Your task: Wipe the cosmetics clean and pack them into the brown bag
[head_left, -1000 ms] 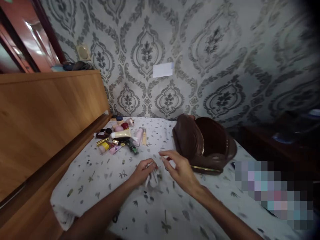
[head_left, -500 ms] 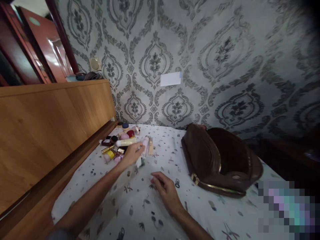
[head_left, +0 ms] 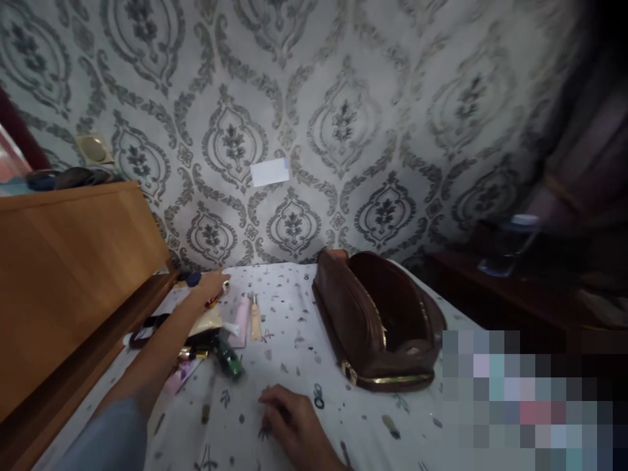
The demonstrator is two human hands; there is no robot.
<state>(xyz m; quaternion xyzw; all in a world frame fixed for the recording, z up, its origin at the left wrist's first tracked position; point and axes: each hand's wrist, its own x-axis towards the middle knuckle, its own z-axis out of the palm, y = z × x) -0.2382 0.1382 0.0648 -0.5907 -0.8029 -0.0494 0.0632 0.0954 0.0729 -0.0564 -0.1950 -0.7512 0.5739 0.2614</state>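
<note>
Two bare hands are over the white, leaf-patterned cloth. The left hand reaches to the far end of the cosmetics, palm down; a round, navy-blue lid lies just beside its grip, on the left. Its fingertips are hard to make out, so whether that grip is closed on anything cannot be told. Beneath the forearm lies a cream tube, with a green bottle nearer the right hand, whose grip is loosely curled, with nothing visible in it. A brown leather bag gapes open at right.
</note>
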